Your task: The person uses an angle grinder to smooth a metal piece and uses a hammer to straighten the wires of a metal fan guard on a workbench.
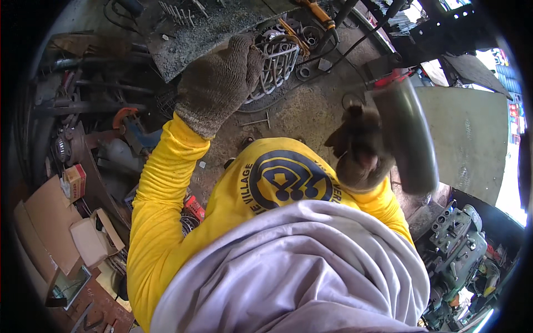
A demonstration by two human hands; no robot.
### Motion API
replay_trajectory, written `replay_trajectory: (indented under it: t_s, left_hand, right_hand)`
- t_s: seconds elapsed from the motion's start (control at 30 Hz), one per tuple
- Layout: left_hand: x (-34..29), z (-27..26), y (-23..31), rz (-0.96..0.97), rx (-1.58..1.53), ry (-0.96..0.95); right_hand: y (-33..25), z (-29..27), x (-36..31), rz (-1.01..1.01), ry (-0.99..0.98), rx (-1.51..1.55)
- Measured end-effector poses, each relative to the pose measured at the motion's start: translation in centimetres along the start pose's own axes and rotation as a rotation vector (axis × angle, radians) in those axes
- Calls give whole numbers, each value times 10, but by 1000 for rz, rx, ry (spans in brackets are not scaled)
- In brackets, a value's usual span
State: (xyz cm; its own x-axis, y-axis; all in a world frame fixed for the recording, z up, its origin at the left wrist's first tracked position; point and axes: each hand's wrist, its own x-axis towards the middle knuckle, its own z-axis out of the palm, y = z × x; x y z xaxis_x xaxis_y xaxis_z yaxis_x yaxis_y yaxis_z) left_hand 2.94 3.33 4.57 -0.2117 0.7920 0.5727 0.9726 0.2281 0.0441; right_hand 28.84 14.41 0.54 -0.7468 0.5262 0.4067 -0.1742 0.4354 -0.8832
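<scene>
My left hand (222,83), in a brown knit glove, is closed at the edge of the workbench against a lattice of bent grey metal bars (276,69). Its fingers curl at the near side of the bars, and what lies inside the grip is partly hidden. My right hand (362,147), gloved too, is raised on the right and wrapped round a hammer. The big dark hammer head (408,139) looms close to the camera, blurred by motion; its handle is mostly hidden by the glove.
A metal bench top (205,41) with grit and several bolts lies ahead. A T-shaped rod (256,120) is on the floor. Cardboard boxes (91,238) and an orange-and-blue clamp (133,127) stand left. A grey-green machine (458,238) and a large pale panel (472,139) are right.
</scene>
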Motion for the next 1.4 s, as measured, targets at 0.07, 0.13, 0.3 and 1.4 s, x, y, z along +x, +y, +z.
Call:
replay_trajectory:
  t_s: [0.07,0.13,0.3,1.4]
  left_hand:
    - [8,-9,5,5,-66,-16]
    - [4,-13,4,-4,-106,-25]
    - [-4,-7,-7,-47,-87,-85]
    - [-40,-1,-19,-219,-656,155]
  right_hand:
    - [-8,7,17,49,-74,-327]
    - [-11,17,31,435,-145,-591]
    - [-28,10,19,332,103,-300]
    - [-6,9,-14,328,64,131]
